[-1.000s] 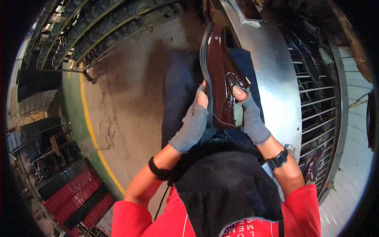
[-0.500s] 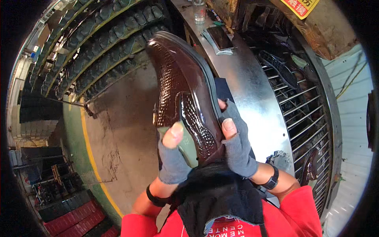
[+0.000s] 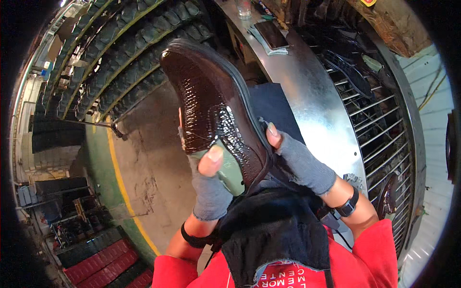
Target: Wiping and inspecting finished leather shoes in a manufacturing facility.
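Observation:
A glossy dark brown leather shoe (image 3: 211,110) with a woven-texture pattern fills the middle, toe pointing to the upper left. Inside its opening sits a pale green shoe last (image 3: 231,173). My left hand (image 3: 211,180), in a grey fingerless glove, grips the shoe and last, thumb pressed on the green last. At the sole's right edge is my right hand (image 3: 300,156), also gloved, thumb and fingers pinched together. A small greyish bit shows by the thumb tip; what the fingers hold is unclear. A black apron (image 3: 273,225) lies under the heel.
Right of the shoe runs a metal bench (image 3: 312,91) bearing a phone (image 3: 270,34) on a cloth and a glass (image 3: 243,8). Beyond it, a barred rack (image 3: 384,139) holds a dark sole (image 3: 348,74) and another brown shoe (image 3: 386,197). Racks of dark shoes (image 3: 139,48) stand at upper left.
The shoe has tilted, its toe swinging left. My right thumb has come off the shoe's side to a pinch at the sole edge, with the forearm shifted right. My left hand keeps its grip.

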The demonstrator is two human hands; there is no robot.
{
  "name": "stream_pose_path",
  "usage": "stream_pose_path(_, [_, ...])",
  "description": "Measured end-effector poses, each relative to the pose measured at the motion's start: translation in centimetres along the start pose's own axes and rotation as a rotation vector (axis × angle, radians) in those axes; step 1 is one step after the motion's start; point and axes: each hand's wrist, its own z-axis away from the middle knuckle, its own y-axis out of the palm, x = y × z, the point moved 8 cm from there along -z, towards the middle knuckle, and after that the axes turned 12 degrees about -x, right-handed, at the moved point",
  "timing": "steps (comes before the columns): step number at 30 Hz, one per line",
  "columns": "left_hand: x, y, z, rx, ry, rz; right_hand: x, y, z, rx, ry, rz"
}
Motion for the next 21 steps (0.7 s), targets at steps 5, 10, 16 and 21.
stream_pose_path(5, [0.0,-0.1,0.5,-0.009,-0.033,0.070,-0.3,-0.7,1.3,0.024,-0.047,0.176])
stream_pose_path(10, [2.3,-3.6,1.9,-0.131,-0.082,-0.079,0.0,-1.6,1.9,-0.077,-0.060,0.557])
stream_pose_path(16, [-1.0,-0.8,-1.4,-0.046,0.390,-0.272,-2.2,-8.4,1.0,-0.214,-0.086,0.838])
stream_pose_path(21, [-2.7,1.8,0.8,0.258,0.646,-0.994,5.3,-3.2,1.4,-0.122,-0.456,0.463])
